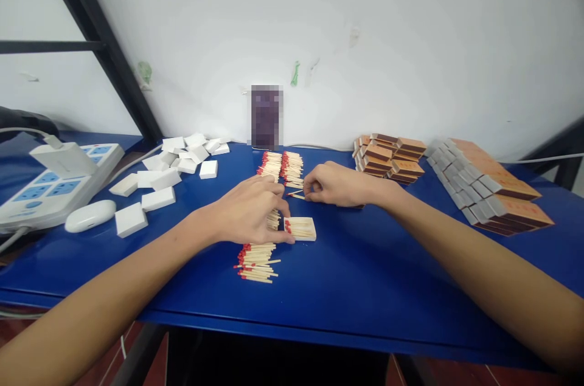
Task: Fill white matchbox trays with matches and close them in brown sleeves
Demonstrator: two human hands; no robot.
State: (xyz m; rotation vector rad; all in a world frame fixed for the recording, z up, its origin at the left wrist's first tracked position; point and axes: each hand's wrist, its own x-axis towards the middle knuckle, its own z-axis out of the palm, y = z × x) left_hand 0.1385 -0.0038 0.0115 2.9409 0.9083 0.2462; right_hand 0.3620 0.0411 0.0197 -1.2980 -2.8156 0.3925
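A long row of red-tipped matches lies on the blue table, running from the front middle back to a second heap of matches. My left hand rests palm down over the row, its thumb touching an open white matchbox tray filled with matches. My right hand is closed in a pinch on a few matches just behind the tray.
White inner trays lie scattered at the back left, beside a white power strip and a white earbud case. Stacked brown matchbox sleeves and a longer row of sleeves stand at the right. A blurred card leans on the wall.
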